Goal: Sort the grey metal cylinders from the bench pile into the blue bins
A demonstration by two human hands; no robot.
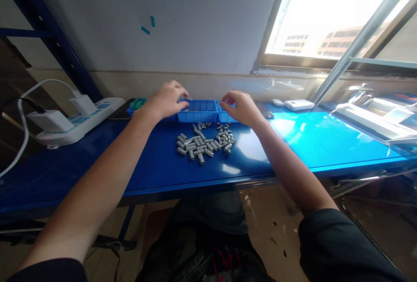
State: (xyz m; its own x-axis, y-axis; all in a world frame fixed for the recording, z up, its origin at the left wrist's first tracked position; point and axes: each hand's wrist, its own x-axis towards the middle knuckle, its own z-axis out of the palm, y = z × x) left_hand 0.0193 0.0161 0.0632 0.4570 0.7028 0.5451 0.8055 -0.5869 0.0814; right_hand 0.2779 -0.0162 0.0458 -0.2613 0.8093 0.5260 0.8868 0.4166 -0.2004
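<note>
My left hand point(169, 99) hovers over the left and middle bins at the back of the blue table, its thumb and fingers apart, with nothing clear between them. The middle blue bin point(197, 117) has low divided walls, and small contents show dimly inside. Above the right blue bin point(224, 116) is my right hand point(239, 104), fingers curled toward the thumb; whatever is in that pinch is too small to make out. Between my forearms lies a loose pile of grey metal hex standoffs point(197, 144). Smaller metal fittings point(225, 137) lie at its right side.
A white power strip point(97, 110) with plugged-in adapters stands on the left. Something green point(138, 103) sits in a bin beside my left wrist. Along the back right are a dark flat object point(264, 111) and a white box-shaped device point(299, 104). The blue table's point(156, 177) front edge is near my lap.
</note>
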